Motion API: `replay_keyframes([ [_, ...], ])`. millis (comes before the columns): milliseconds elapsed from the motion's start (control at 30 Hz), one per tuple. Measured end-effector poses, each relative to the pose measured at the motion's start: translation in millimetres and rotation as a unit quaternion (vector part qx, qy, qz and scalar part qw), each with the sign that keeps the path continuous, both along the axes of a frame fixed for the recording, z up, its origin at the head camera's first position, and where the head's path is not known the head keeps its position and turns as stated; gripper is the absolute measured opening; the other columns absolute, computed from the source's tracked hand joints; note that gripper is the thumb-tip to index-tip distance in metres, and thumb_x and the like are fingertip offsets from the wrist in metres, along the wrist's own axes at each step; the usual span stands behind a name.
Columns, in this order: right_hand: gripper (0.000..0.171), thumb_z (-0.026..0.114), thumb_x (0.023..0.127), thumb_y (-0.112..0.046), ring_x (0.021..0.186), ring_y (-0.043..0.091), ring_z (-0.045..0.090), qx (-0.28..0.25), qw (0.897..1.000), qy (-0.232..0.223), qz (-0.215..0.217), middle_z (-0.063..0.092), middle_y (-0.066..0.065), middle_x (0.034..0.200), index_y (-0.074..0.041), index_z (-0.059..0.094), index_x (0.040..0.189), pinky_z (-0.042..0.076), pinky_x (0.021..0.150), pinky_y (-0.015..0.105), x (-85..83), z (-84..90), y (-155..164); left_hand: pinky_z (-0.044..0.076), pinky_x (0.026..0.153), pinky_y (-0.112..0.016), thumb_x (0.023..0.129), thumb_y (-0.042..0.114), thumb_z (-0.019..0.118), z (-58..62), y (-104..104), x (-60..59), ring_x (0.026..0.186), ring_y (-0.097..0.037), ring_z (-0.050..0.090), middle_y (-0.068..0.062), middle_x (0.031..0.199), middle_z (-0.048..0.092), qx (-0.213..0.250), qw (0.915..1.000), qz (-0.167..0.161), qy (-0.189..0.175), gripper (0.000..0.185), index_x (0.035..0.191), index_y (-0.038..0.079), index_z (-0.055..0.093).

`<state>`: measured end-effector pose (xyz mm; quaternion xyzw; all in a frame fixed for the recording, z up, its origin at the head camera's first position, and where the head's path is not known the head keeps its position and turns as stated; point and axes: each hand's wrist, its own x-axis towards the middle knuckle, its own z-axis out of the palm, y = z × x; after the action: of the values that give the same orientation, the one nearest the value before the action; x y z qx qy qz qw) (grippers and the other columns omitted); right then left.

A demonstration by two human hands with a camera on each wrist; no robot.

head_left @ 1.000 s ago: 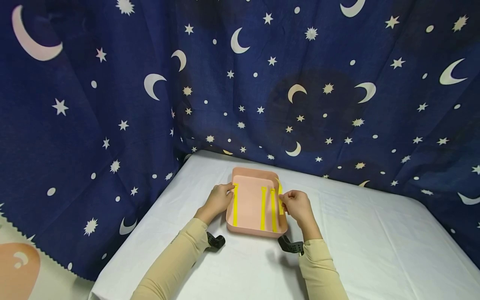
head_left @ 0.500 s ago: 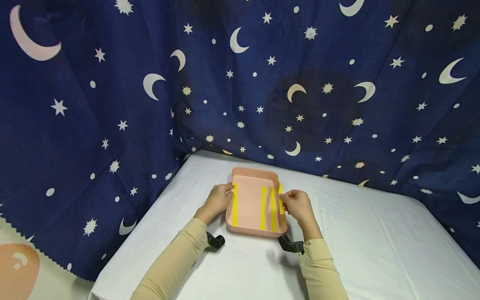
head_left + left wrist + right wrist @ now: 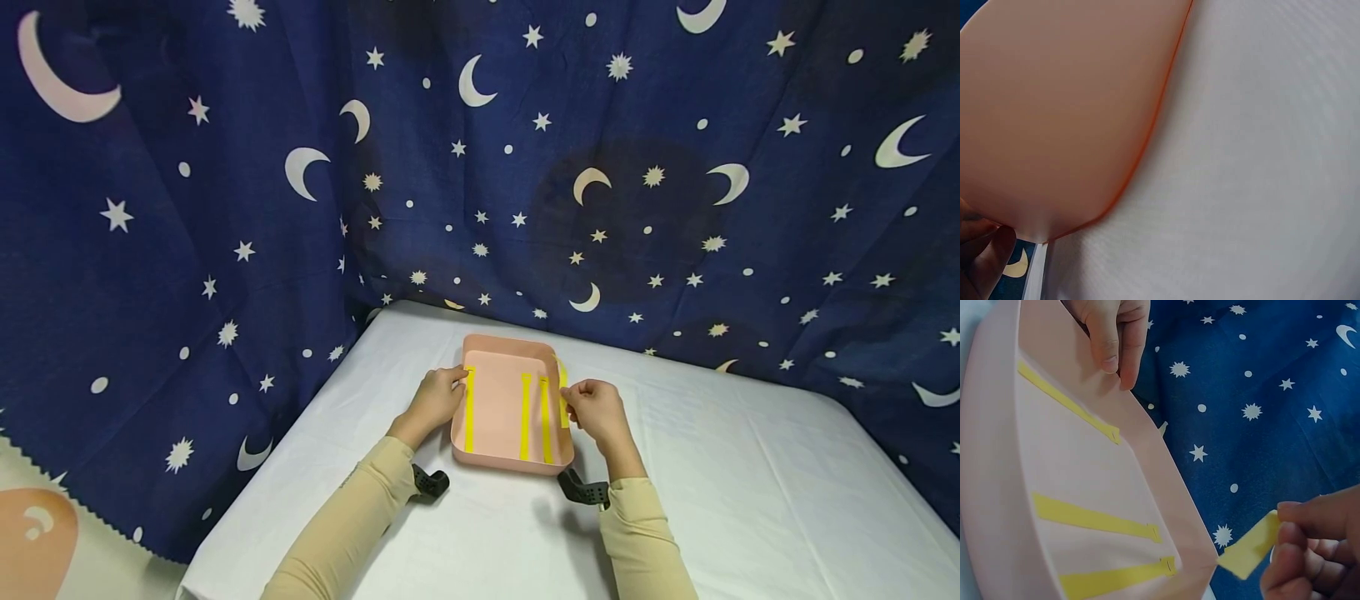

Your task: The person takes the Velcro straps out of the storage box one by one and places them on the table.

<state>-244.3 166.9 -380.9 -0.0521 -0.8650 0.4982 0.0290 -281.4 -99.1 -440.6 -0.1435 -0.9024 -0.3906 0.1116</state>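
Note:
A pink rectangular tray [image 3: 498, 400] with raised walls lies on the white table. My left hand [image 3: 435, 397] grips its left wall; the right wrist view shows that thumb [image 3: 1107, 350] on the wall's inner face. Thumb and fingers of my right hand [image 3: 598, 410] pinch a yellow strip [image 3: 1250, 547] at the tray's right wall. Part of this strip hides behind the fingers. Inside the tray lie three more yellow strips, one along the left side [image 3: 470, 412] and two toward the right [image 3: 1094, 519], with small slits near their far ends. The left wrist view shows mostly the tray's outer wall [image 3: 1072, 106].
White cloth [image 3: 720, 492] covers the table around the tray. Behind and to the left hangs a dark blue curtain [image 3: 247, 333] with moons and stars. Black wrist mounts [image 3: 431, 483] sit below both hands, close to the tray's front corners.
The pinched yellow strip has shifted slightly to the right at the tray's right wall. Both hands keep their hold, and the tray stays almost in place.

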Motion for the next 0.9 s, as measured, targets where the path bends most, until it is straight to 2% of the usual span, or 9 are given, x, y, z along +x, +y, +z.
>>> replay_keyframes([
  [667, 0.021, 0.059, 0.098, -0.013, 0.057, 0.016, 0.052, -0.008, 1.0, -0.001, 0.003, 0.058, 0.005, 0.064, 0.003, 0.062, 0.085, 0.045, 0.049, 0.029, 3.2, 1.7, 2.5, 0.048, 0.109, -0.044, 0.099, 0.005, 0.057, 1.5, 1.1, 0.9, 0.132, -0.032, 0.056, -0.019, 0.139, 0.06, 0.006, 0.9998, 0.003, -0.017, 0.033, 0.13, -0.003, 0.064],
  [900, 0.021, 0.059, 0.099, -0.014, 0.058, 0.016, 0.052, -0.012, 1.0, -0.005, 0.0, 0.058, 0.006, 0.065, 0.003, 0.062, 0.087, 0.046, 0.05, 0.028, 2.8, 1.8, 4.1, 0.049, 0.108, -0.045, 0.098, 0.003, 0.057, 1.2, 0.7, 1.5, 0.131, -0.034, 0.057, -0.021, 0.137, 0.06, 0.004, 1.0, 0.003, -0.005, 0.032, 0.128, -0.005, 0.065],
])
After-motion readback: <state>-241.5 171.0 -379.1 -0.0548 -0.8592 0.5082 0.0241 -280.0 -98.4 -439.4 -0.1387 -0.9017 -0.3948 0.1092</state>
